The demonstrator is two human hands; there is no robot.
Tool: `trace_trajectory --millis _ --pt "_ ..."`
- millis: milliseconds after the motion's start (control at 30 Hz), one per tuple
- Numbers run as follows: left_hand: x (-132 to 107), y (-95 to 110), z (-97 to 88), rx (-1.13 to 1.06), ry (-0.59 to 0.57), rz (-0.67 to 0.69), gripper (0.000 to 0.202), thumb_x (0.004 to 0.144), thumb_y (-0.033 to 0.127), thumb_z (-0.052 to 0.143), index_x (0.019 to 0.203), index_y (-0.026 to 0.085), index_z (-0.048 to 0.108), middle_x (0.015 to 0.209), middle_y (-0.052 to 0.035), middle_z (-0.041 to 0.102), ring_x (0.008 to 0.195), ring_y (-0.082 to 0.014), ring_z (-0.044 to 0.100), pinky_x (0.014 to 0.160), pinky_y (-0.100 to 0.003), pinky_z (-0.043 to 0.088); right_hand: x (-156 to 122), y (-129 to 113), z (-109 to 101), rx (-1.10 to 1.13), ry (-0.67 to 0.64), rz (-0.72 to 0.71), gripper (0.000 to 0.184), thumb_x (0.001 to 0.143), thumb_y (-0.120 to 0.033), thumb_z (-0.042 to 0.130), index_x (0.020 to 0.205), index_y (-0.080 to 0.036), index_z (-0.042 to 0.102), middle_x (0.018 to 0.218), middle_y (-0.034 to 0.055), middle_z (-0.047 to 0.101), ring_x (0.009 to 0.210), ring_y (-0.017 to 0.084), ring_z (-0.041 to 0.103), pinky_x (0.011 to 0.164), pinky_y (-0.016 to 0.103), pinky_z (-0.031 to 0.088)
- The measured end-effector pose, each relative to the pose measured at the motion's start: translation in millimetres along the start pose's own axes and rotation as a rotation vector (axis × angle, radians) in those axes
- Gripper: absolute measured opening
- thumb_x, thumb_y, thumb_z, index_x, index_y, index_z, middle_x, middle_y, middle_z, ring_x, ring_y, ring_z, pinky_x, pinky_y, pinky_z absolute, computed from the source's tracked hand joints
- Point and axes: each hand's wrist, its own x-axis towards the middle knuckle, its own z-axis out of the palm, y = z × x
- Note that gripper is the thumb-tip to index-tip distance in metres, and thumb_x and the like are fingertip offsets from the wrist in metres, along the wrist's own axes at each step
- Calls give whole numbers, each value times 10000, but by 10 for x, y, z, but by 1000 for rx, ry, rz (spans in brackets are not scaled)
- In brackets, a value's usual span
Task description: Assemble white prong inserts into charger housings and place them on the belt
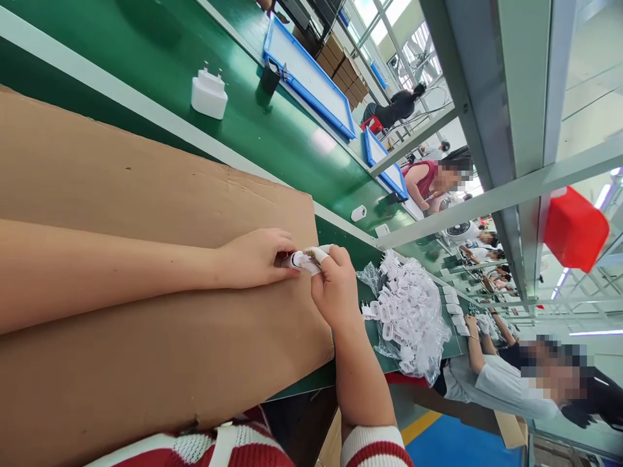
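Note:
My left hand reaches in from the left over a brown cardboard sheet. Its thumb and fingers are closed on a small white plastic part with a dark rim at its opening. From the lower right comes my right hand, with white coverings on its fingertips. Its fingers pinch a white plastic piece against the part in my left hand. Fingers hide most of both pieces, so their exact kind and whether they are joined cannot be made out. Just right of my right hand lies a clear bag heaped with white plastic parts.
A white plug adapter and a black block stand on the green bench. Blue-rimmed trays line its far side. A metal rail crosses beyond the cardboard. A co-worker in grey sits at right.

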Motion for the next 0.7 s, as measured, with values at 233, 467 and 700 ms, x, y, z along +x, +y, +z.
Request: trace_trajectory --millis 233,467,700 --pt "-11 -3 4 10 -1 -3 358 863 538 615 726 208 615 814 -63 623 759 -227 594 680 -351 422 64 -52 10 -56 -90 9 313 893 -14 544 1076 -205 712 1000 81 610 946 248 548 807 366 508" --pt "-4 73 -37 25 -10 -71 409 837 615 571 743 221 629 815 -64 605 767 -242 607 683 -354 427 127 -62 59 8 -110 173 218 874 -59 595 948 -219 723 901 32 557 892 205 566 715 300 453" --pt "1 139 -14 38 -10 -162 575 717 703 521 989 254 753 1020 -64 764 991 -324 696 858 -396 526 -50 -114 160 116 -61 308 318 983 -243 689 1299 -263 718 1064 48 690 1006 227 606 841 309 539"
